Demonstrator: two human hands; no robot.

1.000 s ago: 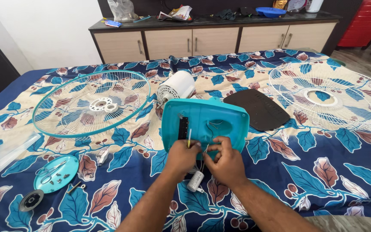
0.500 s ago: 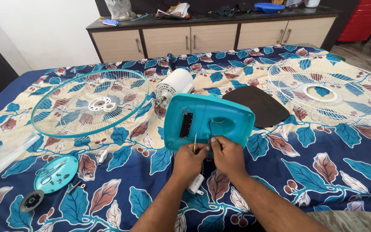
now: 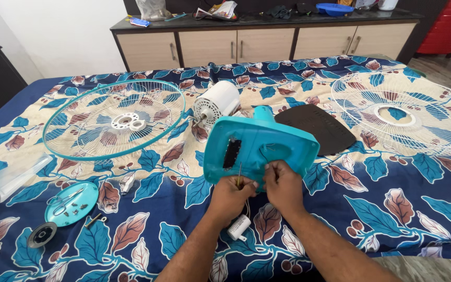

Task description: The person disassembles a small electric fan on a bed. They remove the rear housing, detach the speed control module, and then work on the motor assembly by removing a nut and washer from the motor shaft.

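Tilting up off the bed now, the teal fan housing [image 3: 259,149] stands steeper than it did a second ago, its underside turned squarely to the camera; judging by that, the work on its back face is easier to reach. It is a rounded rectangular shell with a dark slotted opening left of centre and a raised oval patch beside it. Against its lower edge, the left hand [image 3: 230,196] is closed around a slim screwdriver [image 3: 239,175], the tip pointing up at the shell. Right beside it, the right hand [image 3: 283,185] pinches something small at the housing's face; what it is cannot be told. Just below the housing lies a small white capacitor [image 3: 237,228] on a wire. Behind the housing sits the white motor [image 3: 216,103], with a teal wire guard [image 3: 115,120] to its left and a white guard [image 3: 403,112] to the right. A black plate [image 3: 317,128] lies just right of the housing, and a teal dish of screws [image 3: 71,202] well to its lower left.
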